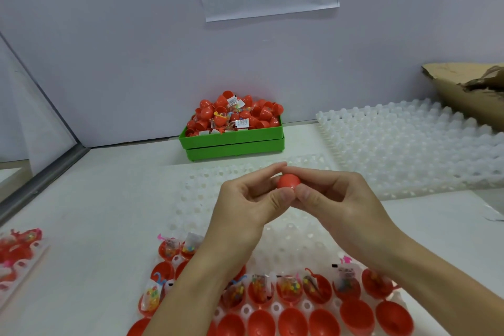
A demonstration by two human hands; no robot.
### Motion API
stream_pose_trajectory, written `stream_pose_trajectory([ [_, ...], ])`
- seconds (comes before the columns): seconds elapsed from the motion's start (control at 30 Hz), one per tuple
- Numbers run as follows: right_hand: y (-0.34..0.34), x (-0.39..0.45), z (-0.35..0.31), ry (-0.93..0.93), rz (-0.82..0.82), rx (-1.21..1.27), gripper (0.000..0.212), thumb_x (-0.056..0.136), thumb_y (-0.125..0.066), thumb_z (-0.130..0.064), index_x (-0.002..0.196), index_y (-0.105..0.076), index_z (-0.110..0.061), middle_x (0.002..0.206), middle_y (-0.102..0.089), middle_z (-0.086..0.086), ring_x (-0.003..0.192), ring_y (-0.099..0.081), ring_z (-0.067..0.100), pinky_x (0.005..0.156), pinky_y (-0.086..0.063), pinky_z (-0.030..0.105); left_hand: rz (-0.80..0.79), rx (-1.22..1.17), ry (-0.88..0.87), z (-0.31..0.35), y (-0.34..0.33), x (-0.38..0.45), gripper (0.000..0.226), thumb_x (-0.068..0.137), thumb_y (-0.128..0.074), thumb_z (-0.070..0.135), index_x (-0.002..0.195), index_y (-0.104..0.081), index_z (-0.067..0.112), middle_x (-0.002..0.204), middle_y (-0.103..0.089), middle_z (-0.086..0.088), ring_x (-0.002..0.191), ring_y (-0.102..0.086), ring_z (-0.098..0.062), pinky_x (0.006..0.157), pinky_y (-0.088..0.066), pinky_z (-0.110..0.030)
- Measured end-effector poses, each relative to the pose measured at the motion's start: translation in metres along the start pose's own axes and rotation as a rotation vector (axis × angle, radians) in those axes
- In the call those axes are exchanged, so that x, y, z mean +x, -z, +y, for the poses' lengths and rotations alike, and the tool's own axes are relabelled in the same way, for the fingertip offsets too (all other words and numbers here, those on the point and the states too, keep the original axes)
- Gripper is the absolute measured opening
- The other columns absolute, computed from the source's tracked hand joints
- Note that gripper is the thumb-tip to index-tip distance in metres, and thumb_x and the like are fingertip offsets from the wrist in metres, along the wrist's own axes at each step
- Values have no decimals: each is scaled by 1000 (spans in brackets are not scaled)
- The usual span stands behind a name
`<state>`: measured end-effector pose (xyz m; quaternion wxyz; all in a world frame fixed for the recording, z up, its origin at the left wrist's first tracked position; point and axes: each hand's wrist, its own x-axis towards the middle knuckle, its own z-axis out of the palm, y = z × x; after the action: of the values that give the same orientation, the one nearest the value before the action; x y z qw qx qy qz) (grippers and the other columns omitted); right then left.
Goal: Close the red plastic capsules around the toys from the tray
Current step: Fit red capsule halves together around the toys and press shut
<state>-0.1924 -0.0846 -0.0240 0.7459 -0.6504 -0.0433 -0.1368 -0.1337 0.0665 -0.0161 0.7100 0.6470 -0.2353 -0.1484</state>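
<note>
A red plastic capsule [288, 182] is held above the white tray [294, 237] in the middle of the view. My left hand [245, 204] pinches it from the left with thumb and fingers, and my right hand [332, 199] pinches it from the right. Only its rounded top shows between the fingertips. Along the tray's near rows sit open red capsule halves with bagged toys [289, 288] in them and empty red halves [293, 320]. My forearms hide part of these rows.
A green bin [231, 142] heaped with red capsules and toy bags stands against the back wall. A second white tray [409, 144] lies at the right, with torn cardboard [469, 90] behind it. Another tray with red capsules [16, 254] is at the left edge.
</note>
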Motion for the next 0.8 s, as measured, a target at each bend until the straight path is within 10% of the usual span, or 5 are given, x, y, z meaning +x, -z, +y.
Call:
stream_pose_trajectory([
  [0.8,4,4,-5,89,-154,-55,31,78,-72,-9,107,-76,-19,104,-77,-1,103,-71,12,84,-53,16,-96,-236,88,1,4,3,44,71,-73,28,109,-74,7,111,-73,-15,110,-68,-25,93,-55,-32],
])
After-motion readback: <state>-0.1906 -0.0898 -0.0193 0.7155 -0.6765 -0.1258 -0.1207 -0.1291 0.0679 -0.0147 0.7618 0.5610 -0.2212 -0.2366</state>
